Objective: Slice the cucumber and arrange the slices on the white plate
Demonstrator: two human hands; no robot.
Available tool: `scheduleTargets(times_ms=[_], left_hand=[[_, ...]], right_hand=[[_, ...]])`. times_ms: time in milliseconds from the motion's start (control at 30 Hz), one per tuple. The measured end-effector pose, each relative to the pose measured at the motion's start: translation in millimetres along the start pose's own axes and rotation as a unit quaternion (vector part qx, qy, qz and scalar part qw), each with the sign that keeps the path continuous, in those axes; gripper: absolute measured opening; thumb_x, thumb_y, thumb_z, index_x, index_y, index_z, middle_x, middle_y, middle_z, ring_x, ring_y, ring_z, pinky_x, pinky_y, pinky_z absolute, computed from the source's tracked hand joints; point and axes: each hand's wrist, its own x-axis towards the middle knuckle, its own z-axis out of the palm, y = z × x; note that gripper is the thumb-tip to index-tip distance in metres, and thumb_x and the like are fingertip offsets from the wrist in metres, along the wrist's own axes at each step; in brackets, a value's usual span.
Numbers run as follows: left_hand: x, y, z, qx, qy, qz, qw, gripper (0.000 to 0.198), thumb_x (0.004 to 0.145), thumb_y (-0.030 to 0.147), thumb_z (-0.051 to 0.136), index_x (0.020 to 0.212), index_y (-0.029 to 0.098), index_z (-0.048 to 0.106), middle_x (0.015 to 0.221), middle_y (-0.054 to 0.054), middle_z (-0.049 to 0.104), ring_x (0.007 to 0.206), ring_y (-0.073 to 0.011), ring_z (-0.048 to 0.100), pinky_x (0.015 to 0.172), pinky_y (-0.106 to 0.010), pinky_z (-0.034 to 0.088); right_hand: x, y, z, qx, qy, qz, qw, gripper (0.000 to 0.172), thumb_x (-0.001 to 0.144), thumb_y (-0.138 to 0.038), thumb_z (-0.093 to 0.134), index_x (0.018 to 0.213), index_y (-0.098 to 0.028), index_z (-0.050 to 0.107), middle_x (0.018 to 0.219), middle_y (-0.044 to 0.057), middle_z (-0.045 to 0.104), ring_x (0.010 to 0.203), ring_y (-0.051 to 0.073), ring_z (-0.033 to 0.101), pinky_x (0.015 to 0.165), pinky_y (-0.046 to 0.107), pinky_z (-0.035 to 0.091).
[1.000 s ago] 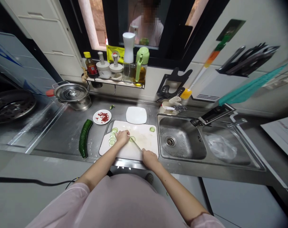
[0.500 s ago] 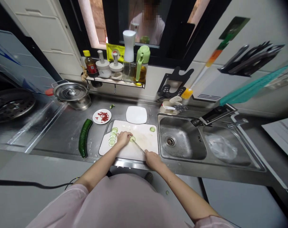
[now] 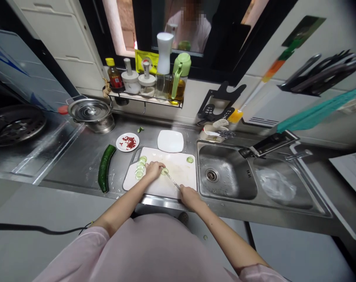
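Note:
My right hand (image 3: pixel 191 197) is closed around the handle of a knife (image 3: pixel 173 181), whose blade points up and left over the white cutting board (image 3: pixel 154 189). At the knife's tip lies a round cucumber slice (image 3: pixel 164 171). The fingertips of my left hand (image 3: pixel 153 170) are pinched at that slice's left edge, though their exact grip is small in view. Left of this hand, several cucumber slices (image 3: pixel 139 172) overlap in a row. One cucumber end piece (image 3: pixel 190 159) sits at the board's upper right corner.
A whole cucumber (image 3: pixel 105 168) lies left of the board. Behind are a plate of chopped red pieces (image 3: pixel 119 146), a white square plate (image 3: pixel 170 141) and green scraps (image 3: pixel 140 129). A steel sink (image 3: pixel 227 172) adjoins on the right; a lidded pot (image 3: pixel 92 115) stands back left.
The view has shifted slightly. The knife blade has turned a little at the slice; both hands stay in nearly the same place.

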Motion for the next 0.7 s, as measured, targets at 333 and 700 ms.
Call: scheduleTargets(times_ms=[333, 700], left_hand=[[3, 0, -5.2, 0.013, -0.022, 0.012, 1.000, 0.035, 0.086, 0.020, 0.047, 0.102, 0.034, 0.075, 0.108, -0.004, 0.073, 0.111, -0.0292, 0.054, 0.097, -0.045, 0.031], [4, 1, -1.9, 0.009, -0.012, 0.006, 1.000, 0.033, 0.086, 0.020, 0.048, 0.101, 0.032, 0.075, 0.106, -0.005, 0.073, 0.109, -0.0284, 0.054, 0.097, -0.045, 0.031]], right_hand=[[-4, -1, -2, 0.007, -0.017, 0.006, 1.000, 0.031, 0.093, -0.016, 0.036, 0.118, -0.014, 0.054, 0.106, 0.019, 0.068, 0.102, 0.028, 0.065, 0.077, 0.033, 0.044], [-15, 7, 14, 0.036, 0.006, 0.026, 0.999, 0.029, 0.097, -0.025, 0.034, 0.114, -0.016, 0.055, 0.105, 0.017, 0.069, 0.099, 0.027, 0.065, 0.075, 0.031, 0.042]])
